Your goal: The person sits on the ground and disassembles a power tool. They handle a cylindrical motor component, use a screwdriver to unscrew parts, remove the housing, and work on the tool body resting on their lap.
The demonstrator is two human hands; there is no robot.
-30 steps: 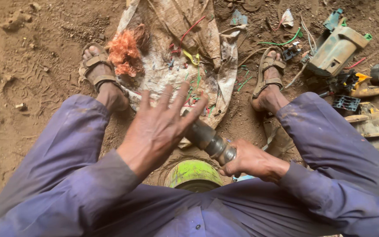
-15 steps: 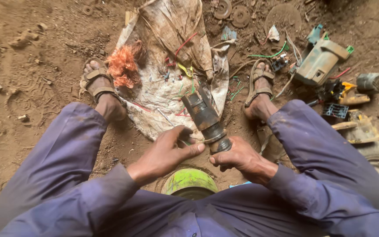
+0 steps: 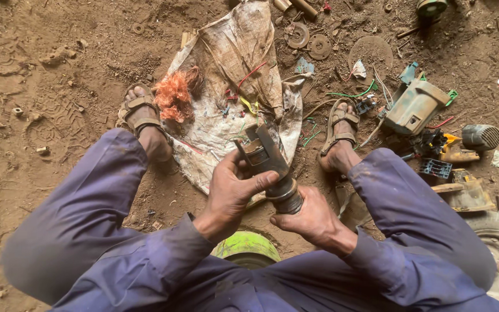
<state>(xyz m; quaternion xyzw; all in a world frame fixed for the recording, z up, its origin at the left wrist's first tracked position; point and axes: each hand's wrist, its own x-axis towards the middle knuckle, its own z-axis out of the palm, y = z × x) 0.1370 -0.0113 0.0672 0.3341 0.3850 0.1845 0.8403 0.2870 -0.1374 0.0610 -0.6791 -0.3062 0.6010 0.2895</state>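
Hands meet on a grimy metal motor part (image 3: 270, 167) held above the lap, between the knees. Left hand (image 3: 232, 190) is clamped round its upper body, thumb across the front; right hand (image 3: 310, 219) is closed under the round lower end. By the look of it, stripping is underway: the part remains in one piece. Below sits a green drum (image 3: 246, 245). Farther out, a dirty sack (image 3: 232, 110) carries orange copper wire (image 3: 174, 95) already pulled, and a grey housing (image 3: 414, 107) lies on the ground.
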